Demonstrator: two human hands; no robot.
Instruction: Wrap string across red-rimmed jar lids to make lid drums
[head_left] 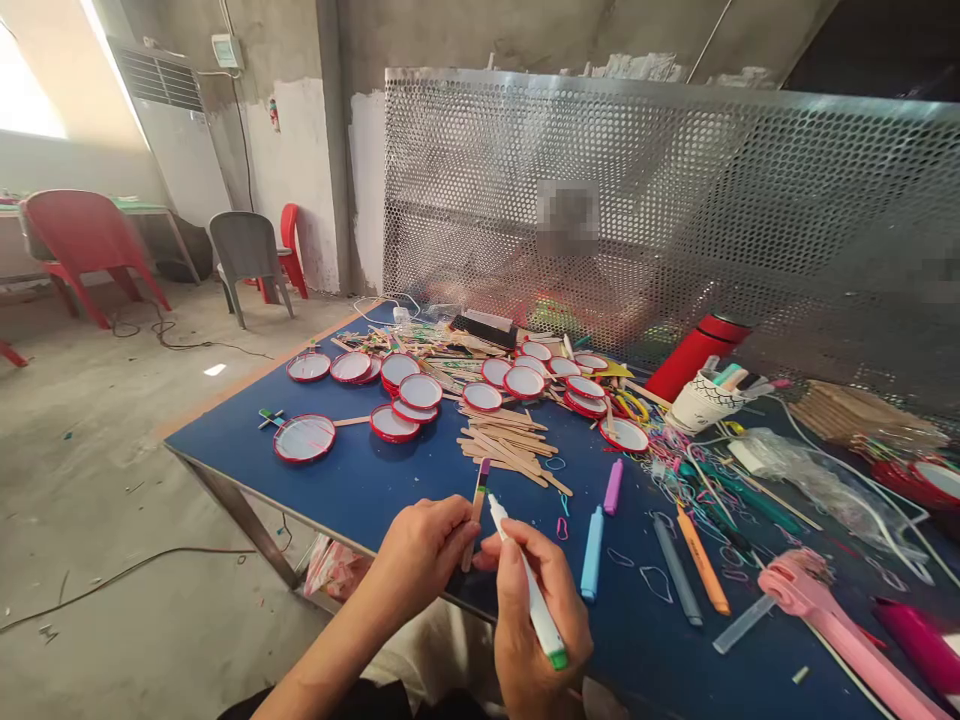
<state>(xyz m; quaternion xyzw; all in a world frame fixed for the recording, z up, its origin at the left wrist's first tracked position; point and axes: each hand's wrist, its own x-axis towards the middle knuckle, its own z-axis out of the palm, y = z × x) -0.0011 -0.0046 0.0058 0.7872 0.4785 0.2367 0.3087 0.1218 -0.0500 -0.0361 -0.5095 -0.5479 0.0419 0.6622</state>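
My left hand [424,555] is closed around a wooden craft stick [475,512] whose upper end is coloured in bands. It holds the stick upright over the near edge of the blue table [360,480]. My right hand [536,610] grips a white marker with a green end [529,590], its tip touching the stick. Loose markers lie just right of my hands: a purple one [613,486], a light blue one [592,553], a grey one [677,570] and an orange one [703,560].
A pile of plain wooden sticks [506,445] and several red-rimmed round discs [304,438] cover the table's middle and back. A paper cup of markers [701,403], a red flask [694,352], rubber bands and a pink tool [832,620] lie right. A perforated metal screen [675,200] stands behind; chairs stand at left.
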